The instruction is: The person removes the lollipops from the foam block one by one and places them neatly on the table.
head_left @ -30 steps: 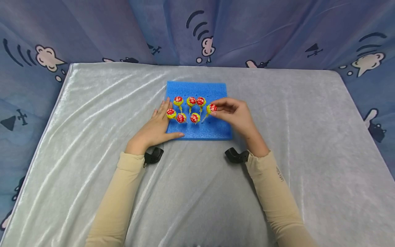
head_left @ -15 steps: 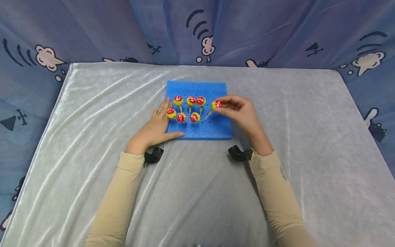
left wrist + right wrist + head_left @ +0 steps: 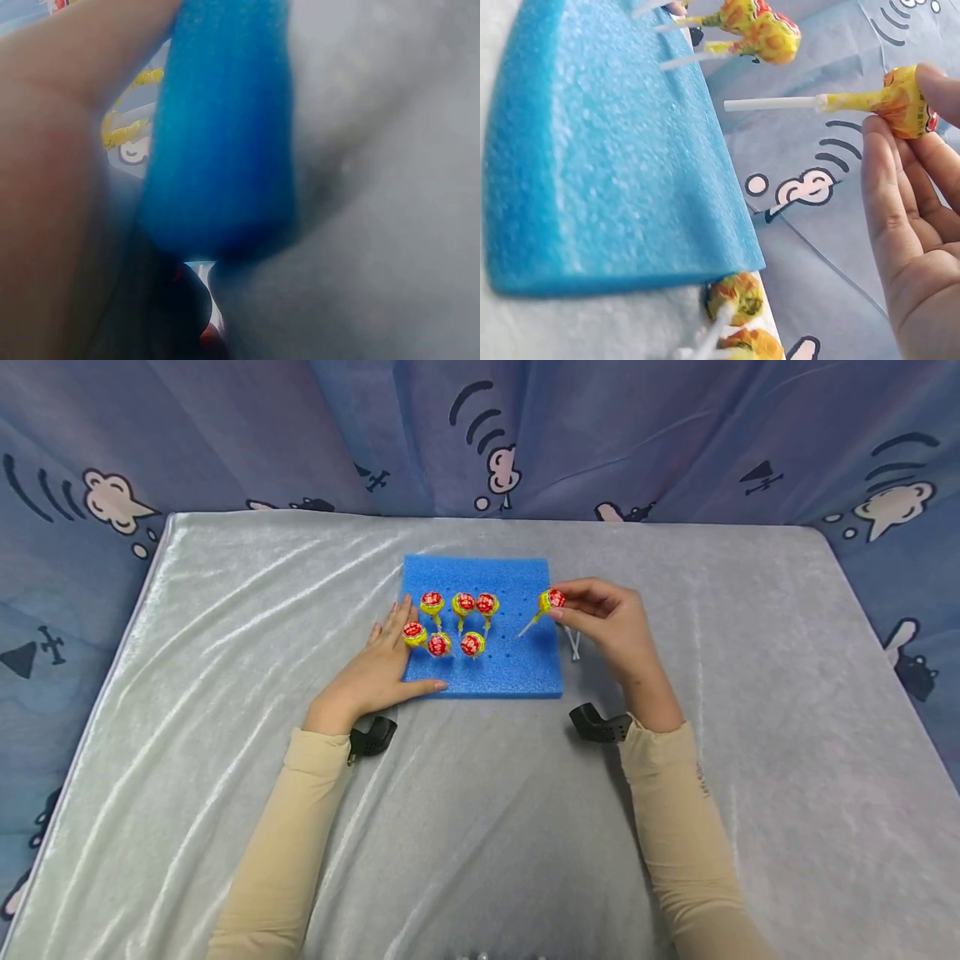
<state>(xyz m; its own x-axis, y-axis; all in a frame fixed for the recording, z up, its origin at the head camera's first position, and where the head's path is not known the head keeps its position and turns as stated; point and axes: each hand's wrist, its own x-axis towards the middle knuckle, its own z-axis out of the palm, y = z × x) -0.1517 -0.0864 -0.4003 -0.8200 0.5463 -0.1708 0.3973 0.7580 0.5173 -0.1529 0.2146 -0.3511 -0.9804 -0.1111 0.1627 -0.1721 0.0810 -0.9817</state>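
Observation:
A blue foam block (image 3: 502, 681) with small holes lies on the cloth, several yellow-and-red wrapped lollipops (image 3: 465, 603) standing in its left and middle part. My left hand (image 3: 375, 668) rests flat at the block's left edge, fingers straight, thumb along the front. Between thumb and fingertips my right hand (image 3: 611, 622) pinches another lollipop (image 3: 904, 101) by its wrapped head. Its white stick is bare along its whole length and points down-left over the block's right side. In the left wrist view the block's side (image 3: 221, 135) fills the middle, and the lollipops' sticks are hidden.
Beside the block's right edge, partly under my right hand, more lollipops (image 3: 736, 298) lie on the cloth; their white sticks (image 3: 575, 645) show in the head view. A grey velvety cloth (image 3: 480, 827) covers the table. A blue printed curtain (image 3: 645, 435) hangs behind.
The right hand has moved right and away, carrying the pinched lollipop from the standing group toward the block's right edge. Sticks beside the block have come into view. The left hand stays put.

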